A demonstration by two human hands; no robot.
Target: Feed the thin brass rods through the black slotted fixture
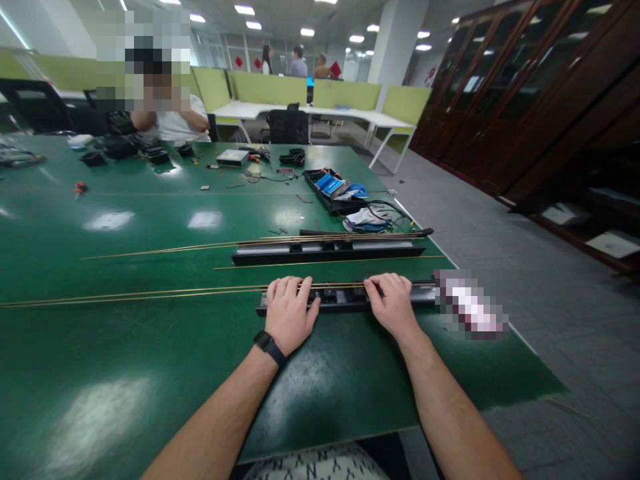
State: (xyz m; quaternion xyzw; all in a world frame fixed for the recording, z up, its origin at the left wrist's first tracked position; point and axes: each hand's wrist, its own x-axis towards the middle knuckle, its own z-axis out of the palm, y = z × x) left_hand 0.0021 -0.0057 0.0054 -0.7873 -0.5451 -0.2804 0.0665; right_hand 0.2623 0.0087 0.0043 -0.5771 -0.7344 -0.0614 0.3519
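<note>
Green tabletop (pixel 125 340) runs wide leftward, near edge well back from black channel (pixel 340 308) | left hand (pixel 290 310): fingers draped over channel, thumb spread | right hand (pixel 395 303): thumb and forefinger pinching brass rods (pixel 200 291) lying along channel

A glossy green table (pixel 150 353) is spread under and around the fingers (pixel 304 288), with patches of light reflected in its surface. Directly beneath them, a near black rail (pixel 345 309) is laid; just past it, a single brass-coloured rod (pixel 280 265) is set, then a far black rail (pixel 325 254). Ahead and rightward of the fingers, gloves (pixel 369 217) and a black tray (pixel 340 208) are placed. A pale box (pixel 233 157) is seen well beyond them, a small orange item (pixel 80 188) far to their left, a blurred object (pixel 470 307) to their right.
</note>
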